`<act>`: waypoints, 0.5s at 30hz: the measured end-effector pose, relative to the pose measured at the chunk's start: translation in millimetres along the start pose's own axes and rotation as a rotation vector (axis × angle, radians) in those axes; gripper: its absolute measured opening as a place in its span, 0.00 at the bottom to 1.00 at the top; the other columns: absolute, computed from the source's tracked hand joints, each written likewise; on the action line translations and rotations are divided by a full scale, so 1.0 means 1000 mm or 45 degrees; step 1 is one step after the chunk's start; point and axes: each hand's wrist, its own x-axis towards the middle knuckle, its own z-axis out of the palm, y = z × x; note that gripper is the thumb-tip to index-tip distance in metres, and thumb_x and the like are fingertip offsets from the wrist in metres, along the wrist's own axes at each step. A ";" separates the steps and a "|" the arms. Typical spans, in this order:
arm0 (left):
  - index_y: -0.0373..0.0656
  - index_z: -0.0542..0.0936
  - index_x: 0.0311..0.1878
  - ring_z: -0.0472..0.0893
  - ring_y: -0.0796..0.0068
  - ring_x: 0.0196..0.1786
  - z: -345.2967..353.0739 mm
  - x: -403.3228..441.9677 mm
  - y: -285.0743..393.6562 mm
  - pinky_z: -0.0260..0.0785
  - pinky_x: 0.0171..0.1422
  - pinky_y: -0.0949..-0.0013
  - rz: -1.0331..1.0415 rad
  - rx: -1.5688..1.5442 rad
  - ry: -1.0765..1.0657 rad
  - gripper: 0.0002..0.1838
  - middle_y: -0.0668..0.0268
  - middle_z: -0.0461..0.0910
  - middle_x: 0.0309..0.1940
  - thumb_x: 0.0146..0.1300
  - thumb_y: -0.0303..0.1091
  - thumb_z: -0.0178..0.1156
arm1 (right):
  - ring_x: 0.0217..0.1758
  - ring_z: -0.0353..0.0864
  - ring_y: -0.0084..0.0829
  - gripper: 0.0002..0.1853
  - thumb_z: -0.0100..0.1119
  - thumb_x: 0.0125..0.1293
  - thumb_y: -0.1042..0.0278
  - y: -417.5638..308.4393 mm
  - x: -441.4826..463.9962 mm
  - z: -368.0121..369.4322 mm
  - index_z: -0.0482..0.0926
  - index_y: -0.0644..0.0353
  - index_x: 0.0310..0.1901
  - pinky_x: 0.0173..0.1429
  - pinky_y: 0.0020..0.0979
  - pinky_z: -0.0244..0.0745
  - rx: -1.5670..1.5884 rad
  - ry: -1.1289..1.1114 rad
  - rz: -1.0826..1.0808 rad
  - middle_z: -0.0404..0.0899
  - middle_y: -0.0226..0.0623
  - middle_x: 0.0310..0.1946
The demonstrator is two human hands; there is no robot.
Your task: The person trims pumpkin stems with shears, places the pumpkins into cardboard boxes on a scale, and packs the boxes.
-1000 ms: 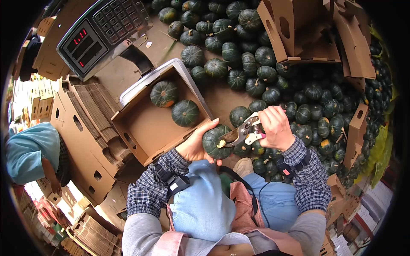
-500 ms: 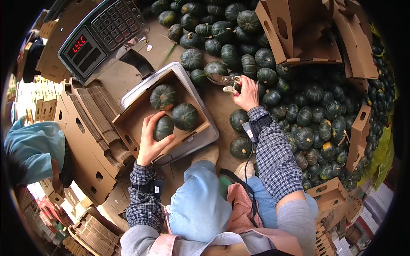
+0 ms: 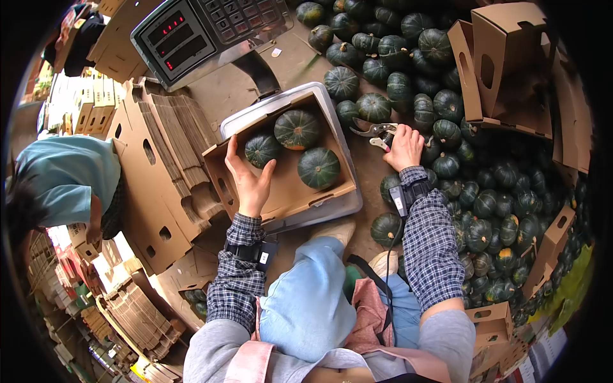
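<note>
Nearest, the left hand (image 3: 252, 189), fingers spread apart, is beside one of three round dark-green squashes (image 3: 319, 168) already in the part-filled brown cardboard box (image 3: 287, 183); the right hand (image 3: 407, 147) grips white-handled metal shears (image 3: 384, 129); beyond, heaped green squashes (image 3: 479, 235) lie unboxed.

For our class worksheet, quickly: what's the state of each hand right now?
Left hand: open, beside a squash; contact unclear.
Right hand: closed, holding pruning shears.

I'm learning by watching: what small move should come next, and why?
Probably lift the left hand clear of the carton: it is open beside one kabocha squash, which sits inside with two others, while the right hand holds pruning shears.
</note>
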 end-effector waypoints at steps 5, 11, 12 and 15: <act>0.43 0.57 0.65 0.70 0.68 0.61 0.008 -0.017 0.044 0.66 0.63 0.66 0.010 -0.816 -0.349 0.31 0.57 0.66 0.58 0.60 0.19 0.58 | 0.51 0.72 0.46 0.39 0.75 0.33 0.58 0.005 -0.020 -0.042 0.64 0.62 0.48 0.55 0.43 0.66 0.577 -0.108 0.272 0.74 0.46 0.44; 0.44 0.58 0.68 0.75 0.63 0.55 0.062 -0.037 0.085 0.69 0.59 0.57 -1.169 -1.627 -1.179 0.35 0.58 0.69 0.56 0.67 0.59 0.44 | 0.59 0.70 0.38 0.32 0.59 0.46 0.68 -0.012 -0.104 -0.102 0.63 0.63 0.55 0.64 0.37 0.65 3.094 -0.652 0.270 0.70 0.46 0.53; 0.47 0.58 0.69 0.73 0.61 0.58 0.073 -0.040 0.087 0.67 0.61 0.52 -1.277 -1.711 -1.312 0.40 0.57 0.67 0.60 0.63 0.67 0.42 | 0.61 0.67 0.37 0.36 0.59 0.45 0.66 -0.017 -0.109 -0.103 0.61 0.65 0.59 0.68 0.38 0.60 2.983 -0.633 0.221 0.70 0.47 0.54; 0.51 0.61 0.68 0.62 0.44 0.67 0.084 -0.045 0.089 0.61 0.64 0.41 -1.433 -2.250 -1.494 0.33 0.50 0.60 0.66 0.65 0.58 0.46 | 0.56 0.69 0.33 0.36 0.61 0.42 0.66 -0.014 -0.125 -0.121 0.67 0.66 0.57 0.64 0.34 0.59 2.243 -0.312 0.374 0.71 0.39 0.51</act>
